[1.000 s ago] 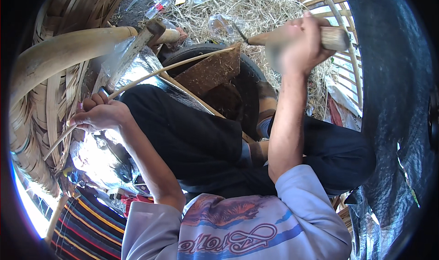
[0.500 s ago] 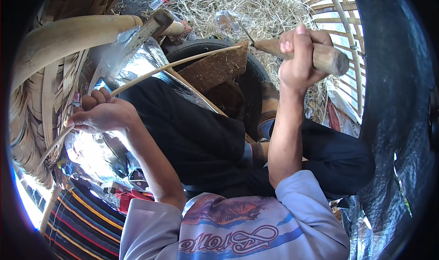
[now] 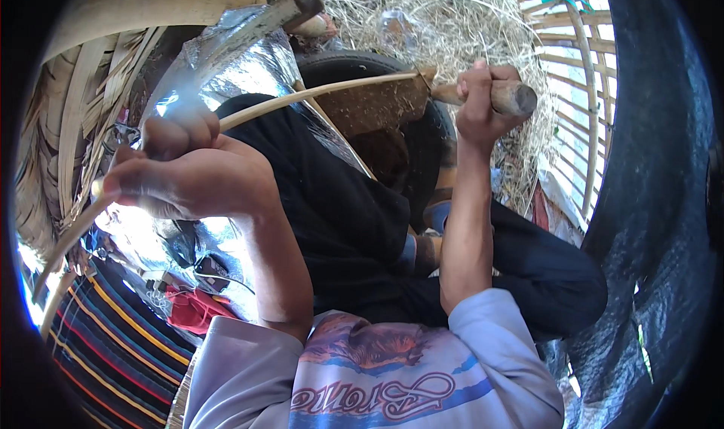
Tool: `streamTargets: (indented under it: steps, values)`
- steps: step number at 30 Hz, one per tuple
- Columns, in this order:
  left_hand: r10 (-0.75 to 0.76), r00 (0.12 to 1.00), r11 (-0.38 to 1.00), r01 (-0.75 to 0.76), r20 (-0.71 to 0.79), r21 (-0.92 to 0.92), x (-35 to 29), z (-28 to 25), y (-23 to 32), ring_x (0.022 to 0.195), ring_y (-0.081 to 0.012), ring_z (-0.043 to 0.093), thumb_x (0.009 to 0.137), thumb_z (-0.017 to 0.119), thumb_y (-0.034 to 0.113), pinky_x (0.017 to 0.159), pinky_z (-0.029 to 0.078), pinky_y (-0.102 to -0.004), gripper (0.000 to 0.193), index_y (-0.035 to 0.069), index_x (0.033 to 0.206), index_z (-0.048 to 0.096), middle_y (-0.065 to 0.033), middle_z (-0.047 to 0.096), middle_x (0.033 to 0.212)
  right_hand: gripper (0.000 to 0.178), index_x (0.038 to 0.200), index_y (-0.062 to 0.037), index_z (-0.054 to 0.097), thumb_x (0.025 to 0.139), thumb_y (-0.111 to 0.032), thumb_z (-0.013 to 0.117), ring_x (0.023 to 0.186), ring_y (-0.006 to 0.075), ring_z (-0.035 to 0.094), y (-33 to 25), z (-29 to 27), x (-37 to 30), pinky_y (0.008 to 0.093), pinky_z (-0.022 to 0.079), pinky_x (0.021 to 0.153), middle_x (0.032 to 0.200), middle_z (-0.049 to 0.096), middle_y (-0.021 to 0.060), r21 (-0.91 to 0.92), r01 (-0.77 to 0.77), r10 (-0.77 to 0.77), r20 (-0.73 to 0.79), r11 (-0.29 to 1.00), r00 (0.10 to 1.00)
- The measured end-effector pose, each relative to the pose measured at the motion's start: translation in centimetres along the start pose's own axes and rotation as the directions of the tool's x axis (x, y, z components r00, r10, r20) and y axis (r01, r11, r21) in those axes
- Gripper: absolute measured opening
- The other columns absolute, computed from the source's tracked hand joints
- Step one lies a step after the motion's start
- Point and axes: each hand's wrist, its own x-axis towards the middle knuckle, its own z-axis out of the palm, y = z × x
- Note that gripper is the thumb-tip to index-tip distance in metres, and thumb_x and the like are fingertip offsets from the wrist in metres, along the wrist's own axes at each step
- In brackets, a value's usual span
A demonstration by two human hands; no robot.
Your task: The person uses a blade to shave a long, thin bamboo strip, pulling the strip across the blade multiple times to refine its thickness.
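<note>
My left hand, raised at the left, is closed round a long pale wooden or bamboo strip. The strip bows slightly as it runs to the right, and its other end sticks out past my thumb. In my right hand is a knife by its thick wooden handle. Its thin blade is seen nearly edge-on, meeting the strip close to the far tip. Beneath that tip lies a brown board scattered with shavings, within a black tire.
Straw and shavings cover the ground ahead. A slatted bamboo frame and dark plastic sheeting stand at the right. Thick bamboo and a wooden piece lie at the upper left. A striped cloth is at the lower left.
My left hand has risen closer to the view, carrying the strip with it. My right hand and the knife sit slightly lower and further left; the whole view has shifted a little.
</note>
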Motion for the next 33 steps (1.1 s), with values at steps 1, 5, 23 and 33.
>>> streamTargets:
  steps: [1, 5, 23, 33]
  values:
    - [0.02, 0.999, 1.0, -0.02, 0.035, 0.008, 0.1, 0.0, -0.2, 0.047, -0.0094, 0.011, 0.097, 0.022, 0.049, 0.045, 0.015, -0.0267, 0.04, 0.016, 0.074, 0.021, 0.0041, 0.016, 0.049, 0.024, 0.059, -0.0052, 0.048, 0.081, -0.005, 0.059, 0.043, 0.0073, 0.048, -0.4, 0.4, 0.3, 0.0224, 0.038, 0.042, 0.049, 0.052, 0.0038, 0.009, 0.002, -0.002, 0.006, 1.0, 1.0]
    - [0.036, 0.996, 0.999, -0.04, 0.087, 0.034, 0.2, -1.4, -0.1, 0.048, -0.0094, 0.012, 0.097, 0.021, 0.049, 0.045, 0.016, -0.0266, 0.04, 0.016, 0.075, 0.021, 0.0041, 0.016, 0.05, 0.017, 0.067, -0.0041, 0.05, 0.082, -0.006, 0.056, 0.043, 0.0095, 0.052, -4.5, 0.3, 1.8, 0.0222, 0.042, 0.041, 0.049, 0.053, 0.0053, 0.126, 0.012, -0.007, -0.041, 0.992, 0.999]
    - [0.036, 0.991, 0.998, -0.029, 0.132, -0.058, 0.0, -1.7, -0.1, 0.047, -0.0089, 0.011, 0.093, 0.028, 0.056, 0.044, 0.015, -0.0265, 0.045, 0.016, 0.073, 0.024, 0.0047, 0.015, 0.051, 0.017, 0.062, -0.005, 0.054, 0.078, -0.006, 0.059, 0.038, 0.0076, 0.047, 0.7, 0.7, -0.1, 0.0204, 0.034, 0.036, 0.045, 0.049, 0.0004, -0.183, 0.2, -0.19, 0.073, 0.962, 0.979]
    - [0.033, 0.998, 0.997, -0.028, 0.06, -0.077, -0.6, -1.2, 0.3, 0.048, -0.0087, 0.009, 0.092, 0.021, 0.06, 0.044, 0.013, -0.0263, 0.049, 0.017, 0.068, 0.02, 0.0048, 0.014, 0.051, 0.021, 0.058, -0.0048, 0.05, 0.078, -0.004, 0.056, 0.041, 0.009, 0.046, 0.1, -0.3, 0.6, 0.0226, 0.035, 0.039, 0.047, 0.05, 0.0039, -0.161, 0.091, -0.083, 0.054, 0.983, 0.995]
